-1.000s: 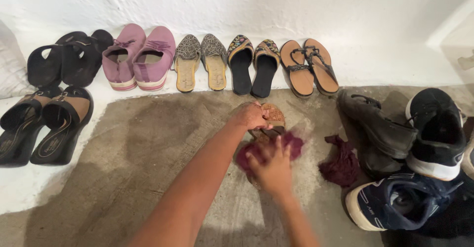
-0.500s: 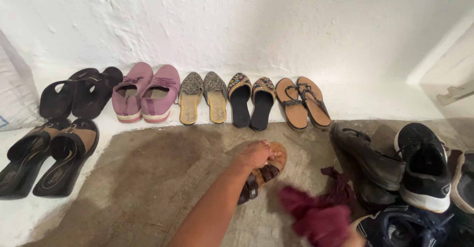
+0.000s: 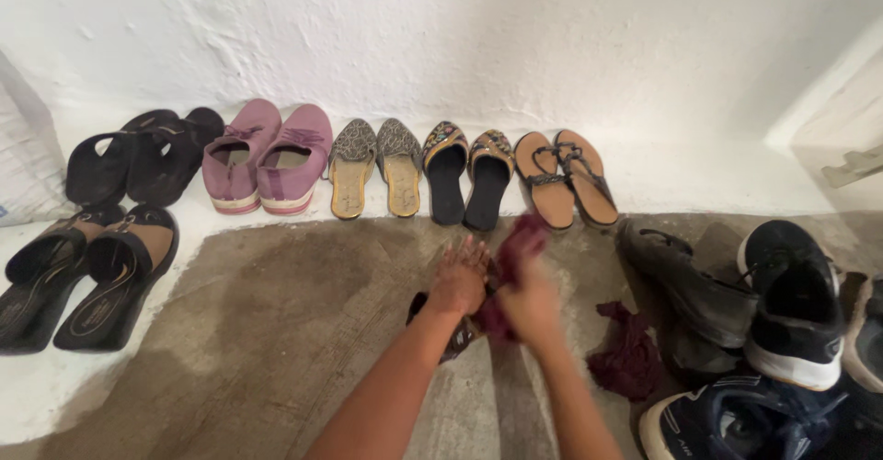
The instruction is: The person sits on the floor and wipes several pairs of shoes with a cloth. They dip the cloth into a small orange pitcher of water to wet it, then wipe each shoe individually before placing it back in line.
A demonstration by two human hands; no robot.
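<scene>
My left hand [image 3: 459, 279] grips a brown strapped sandal [image 3: 450, 331] and holds it tilted up off the concrete floor, so its dark heel end shows below my wrist. My right hand [image 3: 529, 304] holds a dark red cloth [image 3: 515, 244] bunched against the sandal, beside my left hand. Most of the sandal is hidden behind both hands and the cloth. A second dark red cloth [image 3: 629, 357] lies crumpled on the floor just to the right.
Pairs of footwear line the white wall: black sandals [image 3: 138, 161], purple shoes [image 3: 265, 155], patterned mules [image 3: 375, 164], embroidered slippers [image 3: 467, 170], tan sandals [image 3: 566, 177]. Brown-black slides [image 3: 83, 271] sit at left. Black and navy sneakers [image 3: 782, 313] pile at right.
My right hand came back from the lower right with the red cloth and pressed it onto the sandal. My left hand turned the sandal up on edge.
</scene>
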